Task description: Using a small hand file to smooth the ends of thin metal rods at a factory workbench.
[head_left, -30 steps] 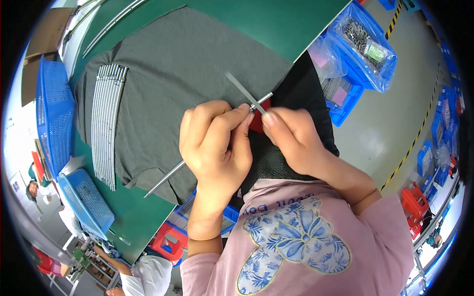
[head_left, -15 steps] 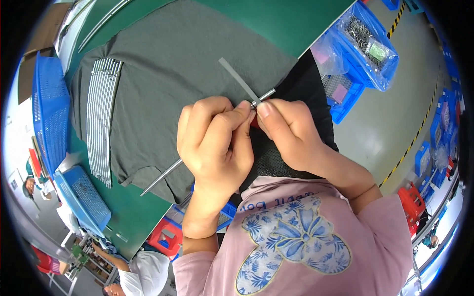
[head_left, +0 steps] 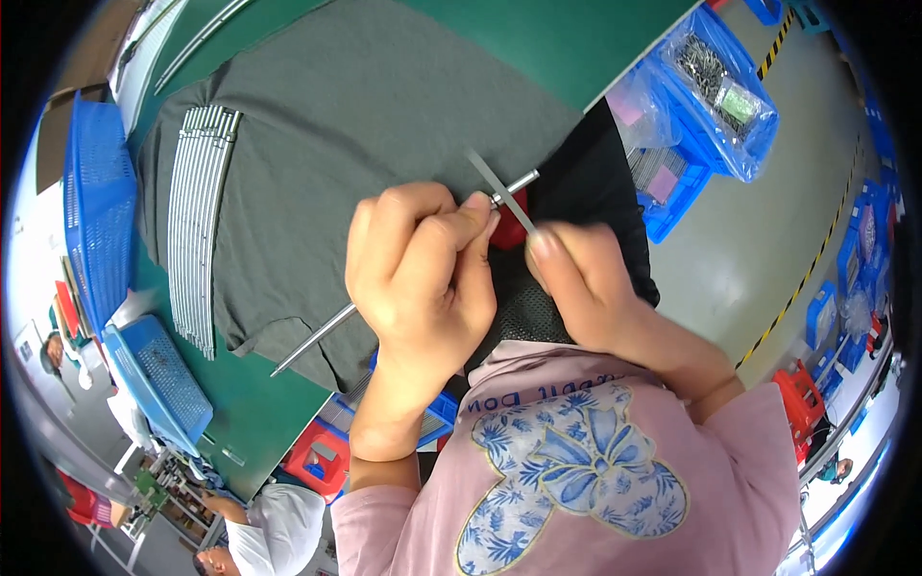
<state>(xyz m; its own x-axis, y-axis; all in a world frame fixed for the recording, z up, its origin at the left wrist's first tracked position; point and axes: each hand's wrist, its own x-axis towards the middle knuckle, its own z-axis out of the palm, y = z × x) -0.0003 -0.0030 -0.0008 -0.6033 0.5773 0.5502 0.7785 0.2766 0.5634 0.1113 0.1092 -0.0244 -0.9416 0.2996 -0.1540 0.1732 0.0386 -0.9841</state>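
Note:
My left hand [head_left: 418,269] is closed round a thin metal rod [head_left: 312,341], pinching it near its upper right end between thumb and fingertips. The rod slants from lower left to upper right, and its middle is hidden by the hand. Just right of it, my right hand [head_left: 586,283], slightly blurred, pinches the lower end of a flat grey file [head_left: 501,190]. The file lies crosswise over the rod, close to the left fingertips. To the left, a row of several similar metal rods [head_left: 197,235] rests side by side on the dark grey cloth [head_left: 317,125].
The cloth covers much of the green table [head_left: 567,48]. Blue baskets [head_left: 101,192] stand along its left side. Blue bins [head_left: 715,96] with small metal parts are at the right. A red bin [head_left: 317,461] sits low left, near another person in white [head_left: 288,528].
My right hand has moved down and right, drawing the file across the rod. My left hand and the rod have stayed nearly in place.

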